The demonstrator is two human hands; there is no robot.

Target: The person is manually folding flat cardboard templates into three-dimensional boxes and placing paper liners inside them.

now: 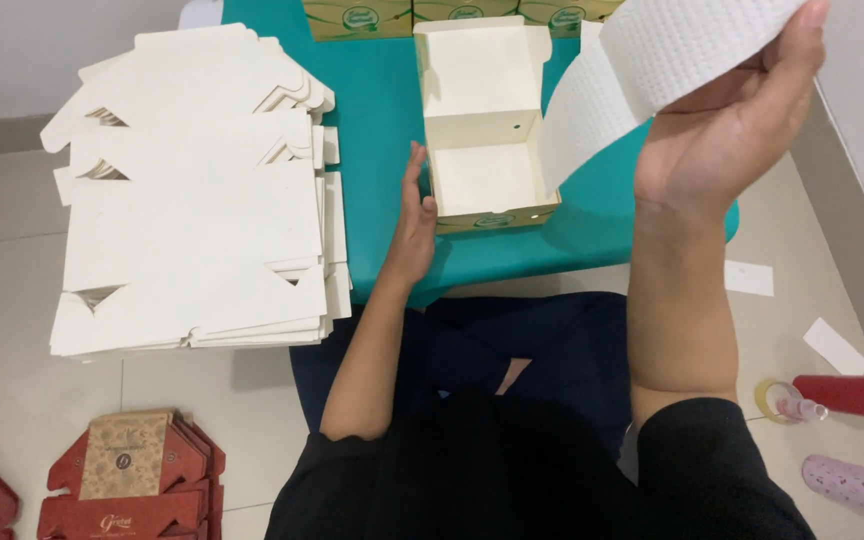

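Steadying open box (482,150) edge, left hand (414,225), right hand (742,120) lifting paper sheet (652,60)

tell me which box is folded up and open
The cream box on the teal table, by the left hand. The white stack and red boxes lie flat.

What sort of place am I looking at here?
Probably a home or small workshop floor set up for packing boxes: a person sits on pale tiles at a low teal table, beside a stack of flat box blanks, with an open assembled box in front.
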